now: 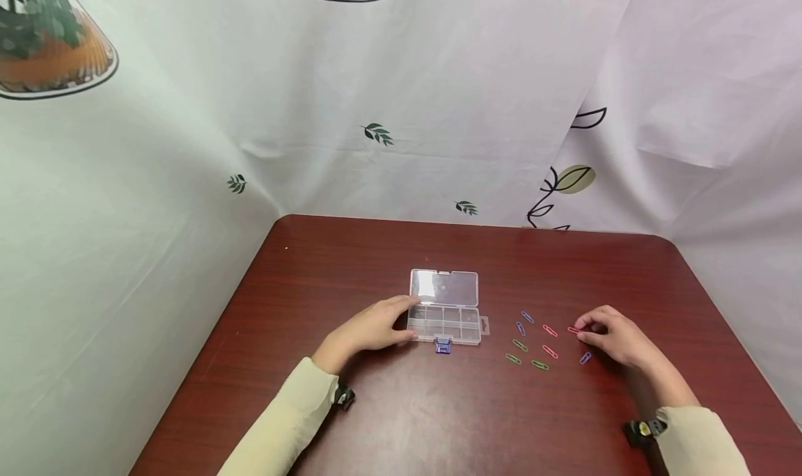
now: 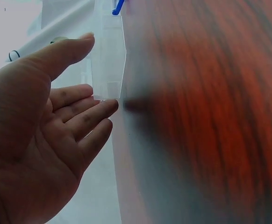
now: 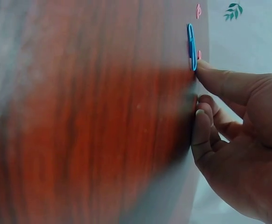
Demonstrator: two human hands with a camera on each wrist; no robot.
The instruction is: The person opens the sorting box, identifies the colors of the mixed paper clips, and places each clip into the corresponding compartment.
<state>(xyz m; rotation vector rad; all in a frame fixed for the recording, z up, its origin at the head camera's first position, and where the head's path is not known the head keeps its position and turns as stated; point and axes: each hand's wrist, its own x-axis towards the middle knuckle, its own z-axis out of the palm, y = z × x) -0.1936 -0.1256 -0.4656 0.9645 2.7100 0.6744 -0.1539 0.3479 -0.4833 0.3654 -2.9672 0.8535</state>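
A clear plastic compartment box (image 1: 443,333) with a blue latch (image 1: 443,346) lies with its lid (image 1: 446,288) raised toward the back. My left hand (image 1: 373,325) rests at the box's left end, fingers and thumb extended along the corners. In the left wrist view, the left fingers (image 2: 96,112) touch the box's end. Farther right, my right hand (image 1: 617,338) pinches a pink paper clip (image 1: 573,330) between thumb and index finger, close to the tabletop. The right wrist view shows the right thumb (image 3: 229,84) beside a blue-purple paper clip (image 3: 191,46); the index fingertip is hard to see there.
Between box and right hand lie several paper clips: pink (image 1: 550,351), green (image 1: 540,365) and blue (image 1: 521,328). The blue-purple one lies just below the right hand. Everything sits on a dark red-brown wooden table (image 1: 351,253). White patterned cloth (image 1: 401,100) hangs behind it and at its sides.
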